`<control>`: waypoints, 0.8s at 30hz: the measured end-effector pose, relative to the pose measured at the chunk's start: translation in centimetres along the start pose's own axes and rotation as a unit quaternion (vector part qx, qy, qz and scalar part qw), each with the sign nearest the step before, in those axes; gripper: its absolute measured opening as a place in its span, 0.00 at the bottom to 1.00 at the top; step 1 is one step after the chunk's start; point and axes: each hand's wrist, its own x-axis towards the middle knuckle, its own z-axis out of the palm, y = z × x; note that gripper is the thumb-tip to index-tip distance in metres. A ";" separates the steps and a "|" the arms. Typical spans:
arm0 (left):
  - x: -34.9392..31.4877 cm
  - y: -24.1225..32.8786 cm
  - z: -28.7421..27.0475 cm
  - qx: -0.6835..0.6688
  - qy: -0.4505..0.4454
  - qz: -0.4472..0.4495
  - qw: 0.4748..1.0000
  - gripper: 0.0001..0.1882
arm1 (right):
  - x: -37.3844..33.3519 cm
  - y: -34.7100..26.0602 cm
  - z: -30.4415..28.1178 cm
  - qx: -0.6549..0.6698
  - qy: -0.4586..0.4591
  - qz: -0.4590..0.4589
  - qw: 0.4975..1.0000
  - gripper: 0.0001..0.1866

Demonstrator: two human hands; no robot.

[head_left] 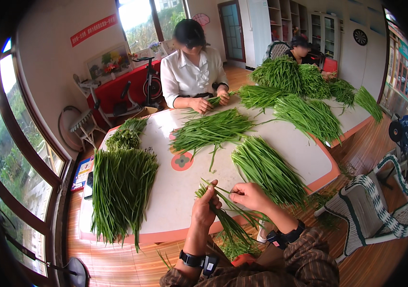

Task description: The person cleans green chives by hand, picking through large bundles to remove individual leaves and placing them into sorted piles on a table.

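My left hand (205,209) is closed around a small bunch of garlic chives (233,225), whose pale ends stick up above the fist and whose green leaves hang down to the right. Beside it, my right hand (252,197) pinches at a thin chive stalk (223,191) that runs across from the bunch. A large pile of chives (268,170) lies on the table just beyond my right hand. Another thick pile (121,193) covers the left side, its leaves drooping over the near edge. In the middle lies a looser heap (212,130).
The white table (175,189) has an orange rim. Across it, a person in a white blouse (195,76) handles a few chives; another person (301,51) sits behind tall chive heaps (280,76). A woven chair (366,210) stands at right. Below my hands is a container (243,259) with chive scraps.
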 end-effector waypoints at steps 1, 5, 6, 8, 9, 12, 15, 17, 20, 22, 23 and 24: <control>0.0 0.1 0.0 0.001 0.000 0.000 1.000 0.16 | -0.1 -0.1 0.2 0.017 -0.002 -0.003 1.000 0.10; -0.1 0.2 -0.1 0.032 0.012 -0.009 0.999 0.13 | -0.3 -1.5 0.4 0.047 -0.005 -0.005 0.999 0.10; -0.1 0.3 0.0 0.039 0.016 -0.012 0.999 0.12 | -0.2 -1.4 0.3 0.047 -0.003 -0.004 0.999 0.10; -0.2 0.3 0.1 0.046 0.017 -0.013 0.999 0.12 | -0.2 -1.2 0.1 0.025 -0.029 -0.028 0.999 0.10; -0.2 0.4 0.0 0.053 0.022 -0.010 0.998 0.11 | -0.1 -1.1 0.2 0.027 -0.030 -0.028 0.999 0.10; -0.5 0.7 -0.2 0.069 0.028 0.004 0.997 0.10 | 0.0 -1.3 0.4 0.046 -0.034 -0.012 0.998 0.11; 0.0 0.5 -1.3 0.037 0.018 0.001 0.999 0.10 | 0.0 -2.2 0.2 0.021 -0.056 -0.001 0.998 0.12; 0.0 1.2 -1.8 0.028 -0.003 0.014 1.000 0.09 | 0.1 -1.6 0.3 0.039 -0.029 0.025 0.998 0.13; -0.2 2.1 -2.4 -0.005 0.002 0.034 0.999 0.08 | 0.0 -0.4 -0.1 -0.181 0.018 -0.033 0.983 0.14; -0.4 2.6 -3.4 -0.002 -0.001 0.037 0.999 0.08 | -0.1 0.3 0.5 -0.248 -0.026 -0.024 0.968 0.14; -0.4 2.7 -3.6 0.001 -0.001 0.036 0.999 0.08 | -0.3 0.5 0.8 -0.270 -0.046 -0.040 0.961 0.14; -0.5 2.7 -3.8 0.008 0.003 0.038 0.999 0.08 | -0.5 0.6 1.2 -0.292 -0.067 -0.056 0.953 0.14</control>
